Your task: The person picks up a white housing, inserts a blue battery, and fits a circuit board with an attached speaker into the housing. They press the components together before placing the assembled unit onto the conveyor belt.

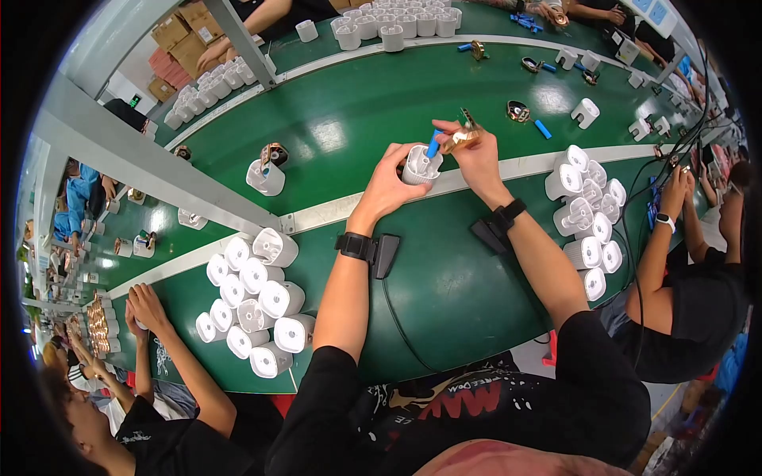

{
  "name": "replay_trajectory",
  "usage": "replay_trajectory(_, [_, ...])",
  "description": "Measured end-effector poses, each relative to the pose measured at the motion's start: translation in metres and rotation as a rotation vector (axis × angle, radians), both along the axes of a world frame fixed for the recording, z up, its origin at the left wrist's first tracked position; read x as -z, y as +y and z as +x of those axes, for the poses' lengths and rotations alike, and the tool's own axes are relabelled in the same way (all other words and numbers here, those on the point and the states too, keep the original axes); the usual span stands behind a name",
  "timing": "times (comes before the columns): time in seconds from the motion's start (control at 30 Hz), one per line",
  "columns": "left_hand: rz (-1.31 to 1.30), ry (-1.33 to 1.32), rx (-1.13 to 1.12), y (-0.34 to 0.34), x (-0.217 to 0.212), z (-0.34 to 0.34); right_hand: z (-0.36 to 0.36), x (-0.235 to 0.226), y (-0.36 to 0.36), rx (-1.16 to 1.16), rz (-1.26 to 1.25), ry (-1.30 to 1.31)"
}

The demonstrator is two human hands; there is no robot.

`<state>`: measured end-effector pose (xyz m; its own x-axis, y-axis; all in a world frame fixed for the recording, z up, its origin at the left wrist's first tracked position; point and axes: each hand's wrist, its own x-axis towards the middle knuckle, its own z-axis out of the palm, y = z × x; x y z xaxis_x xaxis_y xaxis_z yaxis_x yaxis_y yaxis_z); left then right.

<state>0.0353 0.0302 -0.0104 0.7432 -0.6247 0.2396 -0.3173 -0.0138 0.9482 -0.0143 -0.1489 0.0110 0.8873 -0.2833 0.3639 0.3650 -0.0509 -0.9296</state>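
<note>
My left hand [385, 189] is wrapped round a white ribbed plastic housing [421, 166], its open top facing up and inner posts showing. In my right hand [479, 159] is a gold-coloured round part [462, 141] with a thin board standing up from it. A blue cylindrical battery [433, 144] stands at the mouth of the housing, close to the right fingertips; its lower end is at or inside the opening. Whether the fingers grip the battery too is hard to tell. Both hands are above the pale rail [341, 208] between belt and bench.
White housings are grouped on the green bench [444, 309] at left [252, 278] and right [591, 208]. A housing with a gold part [266, 176] stands on the belt [333, 131]; another battery [543, 128] lies further right. A metal post [190, 159] rises at left. Co-workers sit on both sides.
</note>
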Motion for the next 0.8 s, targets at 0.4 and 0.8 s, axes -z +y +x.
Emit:
replay_trajectory(0.4, [0.015, -0.046, 0.031, 0.002, -0.003, -0.001, 0.000, 0.001, -0.014, -0.024, -0.263, -0.204])
replay_trajectory(0.8, [-0.126, 0.171, 0.096, 0.012, -0.007, 0.005, -0.004, -0.018, -0.019, 0.071, -0.631, -0.440])
